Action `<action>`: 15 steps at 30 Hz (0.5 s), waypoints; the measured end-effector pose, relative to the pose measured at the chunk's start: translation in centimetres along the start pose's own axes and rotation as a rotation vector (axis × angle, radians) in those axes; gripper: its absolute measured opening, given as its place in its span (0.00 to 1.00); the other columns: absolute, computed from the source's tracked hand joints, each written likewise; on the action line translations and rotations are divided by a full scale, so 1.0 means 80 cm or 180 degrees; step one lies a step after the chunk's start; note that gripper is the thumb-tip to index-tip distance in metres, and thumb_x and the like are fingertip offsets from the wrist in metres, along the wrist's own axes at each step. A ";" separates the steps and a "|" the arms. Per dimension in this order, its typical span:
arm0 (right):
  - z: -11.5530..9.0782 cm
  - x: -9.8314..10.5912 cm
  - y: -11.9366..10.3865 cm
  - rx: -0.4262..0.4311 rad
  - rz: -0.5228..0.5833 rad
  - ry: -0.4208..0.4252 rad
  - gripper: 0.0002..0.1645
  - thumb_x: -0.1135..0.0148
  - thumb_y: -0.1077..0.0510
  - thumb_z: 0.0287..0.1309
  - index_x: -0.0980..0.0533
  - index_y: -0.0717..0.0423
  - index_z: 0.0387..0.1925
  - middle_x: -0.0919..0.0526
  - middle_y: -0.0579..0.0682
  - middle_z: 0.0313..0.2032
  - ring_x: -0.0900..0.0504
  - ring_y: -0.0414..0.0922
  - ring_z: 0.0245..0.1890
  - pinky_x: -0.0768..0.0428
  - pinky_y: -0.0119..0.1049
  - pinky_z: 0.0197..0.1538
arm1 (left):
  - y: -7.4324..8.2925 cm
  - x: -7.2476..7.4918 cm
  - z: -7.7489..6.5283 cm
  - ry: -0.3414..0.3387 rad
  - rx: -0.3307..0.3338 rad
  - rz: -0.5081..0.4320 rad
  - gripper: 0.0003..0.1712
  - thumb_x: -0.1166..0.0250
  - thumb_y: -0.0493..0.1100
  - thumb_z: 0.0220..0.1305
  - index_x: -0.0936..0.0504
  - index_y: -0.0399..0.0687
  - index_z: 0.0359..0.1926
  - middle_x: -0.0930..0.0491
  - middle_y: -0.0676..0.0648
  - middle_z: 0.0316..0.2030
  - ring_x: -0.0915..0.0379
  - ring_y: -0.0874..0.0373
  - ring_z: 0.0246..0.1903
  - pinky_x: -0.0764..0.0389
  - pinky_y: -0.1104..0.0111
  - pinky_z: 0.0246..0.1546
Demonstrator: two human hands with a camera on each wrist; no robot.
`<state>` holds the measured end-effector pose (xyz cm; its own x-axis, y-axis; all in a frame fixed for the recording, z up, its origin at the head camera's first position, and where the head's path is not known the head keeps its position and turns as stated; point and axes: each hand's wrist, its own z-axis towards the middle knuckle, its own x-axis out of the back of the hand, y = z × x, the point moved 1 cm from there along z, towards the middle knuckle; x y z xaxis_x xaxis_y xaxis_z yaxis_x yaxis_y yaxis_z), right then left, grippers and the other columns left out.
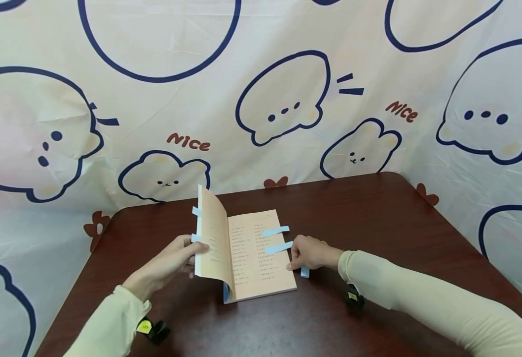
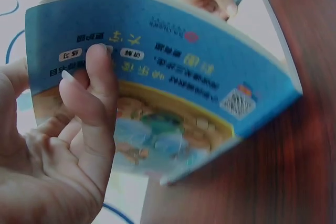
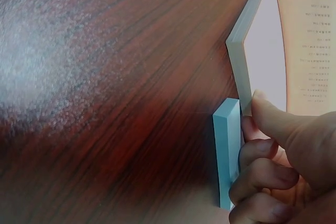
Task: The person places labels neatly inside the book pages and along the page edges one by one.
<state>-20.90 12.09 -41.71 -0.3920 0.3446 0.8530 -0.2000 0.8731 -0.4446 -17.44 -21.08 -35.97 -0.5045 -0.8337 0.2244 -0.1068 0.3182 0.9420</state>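
An open book (image 1: 261, 258) lies on the table, its left part raised and slightly bowed. My left hand (image 1: 182, 255) grips that raised part, thumb on the page side and fingers behind the blue illustrated cover (image 2: 173, 61). At the book's right edge, my right hand (image 1: 310, 252) pinches the pages, its thumb (image 3: 268, 111) on top and the other fingers curled. Close against those fingers is a small light-blue block (image 3: 227, 150), seemingly a sticky-note pad. Light-blue paper strips (image 1: 276, 231) lie across the right page, and similar tabs (image 1: 196, 211) stick out from the raised part.
The dark reddish-brown wooden table (image 1: 354, 213) has a glossy surface. Behind and beside it hangs a pale cloth (image 1: 287, 163) printed with cartoon outlines. Each wrist carries a small black device (image 1: 354, 296).
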 end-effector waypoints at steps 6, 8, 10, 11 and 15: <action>0.000 0.000 0.000 -0.0005 0.0006 0.0000 0.20 0.24 0.48 0.55 0.22 0.48 0.15 0.23 0.41 0.16 0.27 0.39 0.20 0.33 0.35 0.27 | 0.008 -0.028 0.023 -0.0029 0.0016 -0.0088 0.31 0.49 0.44 0.74 0.36 0.25 0.68 0.13 0.39 0.46 0.18 0.62 0.30 0.22 0.71 0.24; 0.000 0.000 0.000 0.0000 0.0020 -0.0006 0.20 0.24 0.48 0.56 0.22 0.47 0.15 0.23 0.41 0.16 0.27 0.39 0.20 0.33 0.35 0.27 | 0.009 -0.039 0.032 -0.0041 -0.0013 -0.0135 0.31 0.48 0.43 0.73 0.35 0.23 0.67 0.14 0.35 0.48 0.17 0.62 0.31 0.19 0.70 0.25; 0.001 0.001 0.000 0.0011 0.0031 -0.0024 0.19 0.25 0.48 0.56 0.22 0.47 0.16 0.22 0.41 0.17 0.27 0.39 0.20 0.33 0.35 0.27 | 0.010 -0.050 0.042 0.0006 -0.0043 -0.0151 0.30 0.48 0.43 0.72 0.34 0.21 0.65 0.15 0.31 0.48 0.15 0.62 0.32 0.16 0.68 0.29; 0.000 0.001 0.000 0.0018 0.0046 -0.0033 0.18 0.25 0.48 0.57 0.21 0.47 0.16 0.22 0.41 0.17 0.28 0.39 0.20 0.33 0.35 0.27 | 0.010 -0.056 0.047 0.0051 -0.0055 -0.0137 0.30 0.48 0.43 0.72 0.33 0.21 0.64 0.15 0.30 0.49 0.15 0.61 0.32 0.15 0.67 0.30; 0.001 0.000 0.002 0.0032 0.0072 -0.0055 0.17 0.26 0.48 0.57 0.21 0.47 0.18 0.21 0.42 0.18 0.28 0.40 0.20 0.34 0.36 0.27 | 0.006 -0.081 0.066 0.0271 -0.0021 -0.0046 0.27 0.47 0.43 0.70 0.28 0.23 0.61 0.16 0.30 0.48 0.16 0.61 0.31 0.13 0.64 0.33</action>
<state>-21.02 12.18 -41.78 -0.4120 0.3582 0.8378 -0.1999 0.8616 -0.4666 -18.75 -13.13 -38.28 -0.4283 -0.8736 0.2311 -0.1077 0.3032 0.9468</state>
